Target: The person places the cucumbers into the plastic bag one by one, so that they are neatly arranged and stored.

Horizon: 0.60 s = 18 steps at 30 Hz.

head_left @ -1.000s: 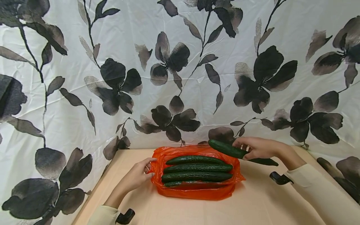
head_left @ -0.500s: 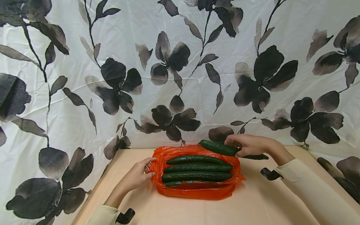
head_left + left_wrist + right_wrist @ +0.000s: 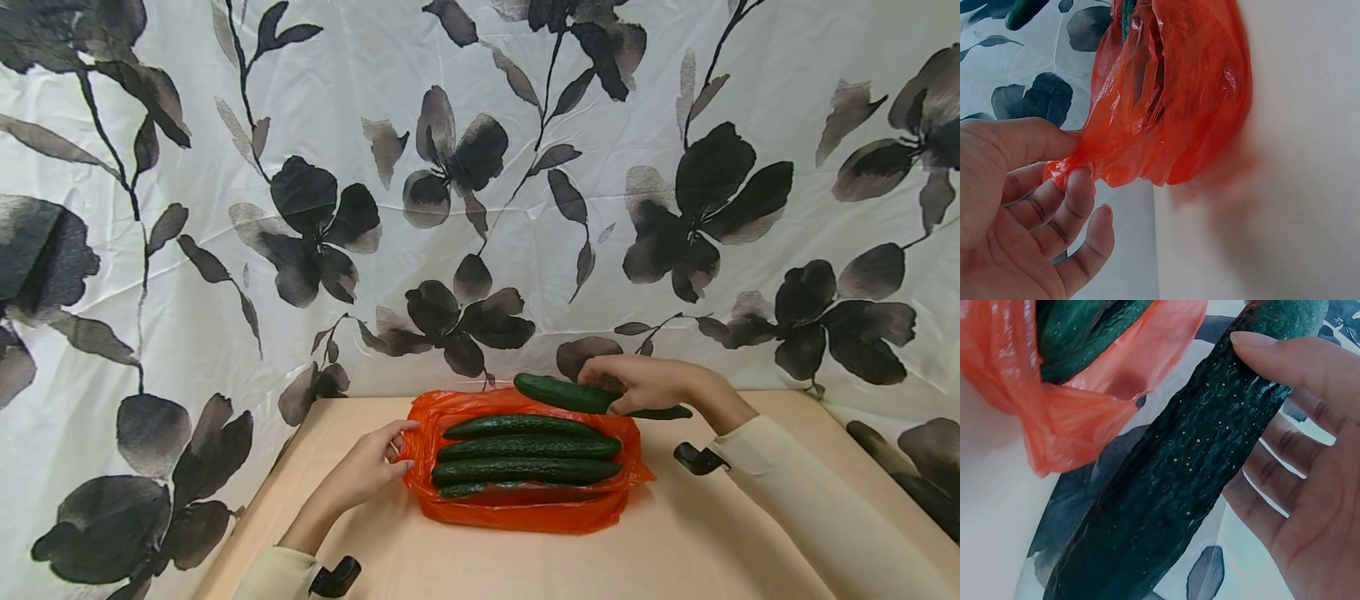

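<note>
An orange-red plastic bag point(image 3: 517, 518) lies on the table with its mouth spread, and several dark green cucumbers point(image 3: 528, 447) rest side by side in it. At the bag's left end my left hand point(image 3: 367, 465) pinches the gathered plastic between thumb and fingers, which the left wrist view shows close up. My right hand point(image 3: 647, 385) grips another cucumber point(image 3: 555, 392) around its middle. That cucumber is held over the bag's back right edge, its left end over the back rim and its right end past the bag. In the right wrist view its bumpy skin point(image 3: 1166, 469) fills the middle.
The bag stands on a pale wooden-coloured table point(image 3: 555, 567). Close behind the table's back edge hangs a white cloth point(image 3: 570, 275) with dark floral print. A black strap-mounted device point(image 3: 336, 577) sits at the left wrist and a similar black device point(image 3: 699, 458) at the right.
My right hand has moved left with its cucumber, from beyond the bag's right end to over its back right edge. My left hand stays on the bag.
</note>
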Each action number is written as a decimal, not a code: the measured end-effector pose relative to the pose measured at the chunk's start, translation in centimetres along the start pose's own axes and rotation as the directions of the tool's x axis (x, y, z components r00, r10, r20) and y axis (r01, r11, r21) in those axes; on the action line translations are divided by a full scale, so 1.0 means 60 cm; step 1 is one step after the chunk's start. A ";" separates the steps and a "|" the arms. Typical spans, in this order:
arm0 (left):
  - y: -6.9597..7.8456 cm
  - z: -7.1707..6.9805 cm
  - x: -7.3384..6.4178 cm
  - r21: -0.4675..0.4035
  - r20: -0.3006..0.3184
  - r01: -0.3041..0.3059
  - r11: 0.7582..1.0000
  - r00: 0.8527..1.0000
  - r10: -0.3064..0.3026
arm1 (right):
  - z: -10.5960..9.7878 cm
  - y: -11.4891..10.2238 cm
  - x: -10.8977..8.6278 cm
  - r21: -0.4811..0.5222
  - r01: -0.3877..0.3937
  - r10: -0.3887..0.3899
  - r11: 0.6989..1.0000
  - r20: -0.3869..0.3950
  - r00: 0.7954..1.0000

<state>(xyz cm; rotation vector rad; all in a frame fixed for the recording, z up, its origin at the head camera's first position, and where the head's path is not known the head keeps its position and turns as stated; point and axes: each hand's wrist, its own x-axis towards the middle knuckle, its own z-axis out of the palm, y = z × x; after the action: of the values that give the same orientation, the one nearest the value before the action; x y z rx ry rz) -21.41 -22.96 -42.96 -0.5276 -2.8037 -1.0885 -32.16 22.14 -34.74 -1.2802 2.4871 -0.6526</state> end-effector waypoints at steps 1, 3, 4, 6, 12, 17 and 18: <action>0.000 0.000 0.000 0.000 0.001 0.001 1.000 1.000 -0.001 | 0.000 -0.002 0.003 0.005 0.004 -0.004 1.000 0.004 1.000; 0.000 0.000 -0.001 0.001 0.001 0.004 1.000 1.000 -0.004 | 0.001 -0.006 0.009 0.007 0.011 -0.011 1.000 0.007 1.000; 0.000 0.000 -0.001 0.000 0.000 0.004 1.000 1.000 -0.004 | 0.002 -0.008 0.013 0.004 0.010 -0.010 1.000 0.006 1.000; -0.001 0.000 0.000 -0.003 0.000 0.002 1.000 1.000 -0.002 | 0.003 -0.011 0.019 0.002 0.003 -0.003 1.000 0.007 1.000; -0.004 0.002 0.000 -0.011 0.003 -0.005 1.000 1.000 0.005 | 0.008 -0.014 0.038 -0.041 0.007 -0.007 0.999 0.013 1.000; -0.004 0.002 0.000 -0.006 -0.001 -0.005 1.000 1.000 0.005 | 0.012 -0.022 0.053 -0.053 0.013 -0.012 0.999 0.025 1.000; -0.004 0.001 0.000 -0.005 -0.003 -0.005 1.000 1.000 0.005 | 0.013 -0.024 0.056 -0.049 0.013 -0.012 0.999 0.029 1.000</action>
<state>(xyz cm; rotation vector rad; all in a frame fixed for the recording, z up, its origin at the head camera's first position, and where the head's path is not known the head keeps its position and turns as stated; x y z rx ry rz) -21.51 -23.07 -43.18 -0.5328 -2.7959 -1.0945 -32.74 18.44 -34.79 -1.3139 2.4883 -0.5758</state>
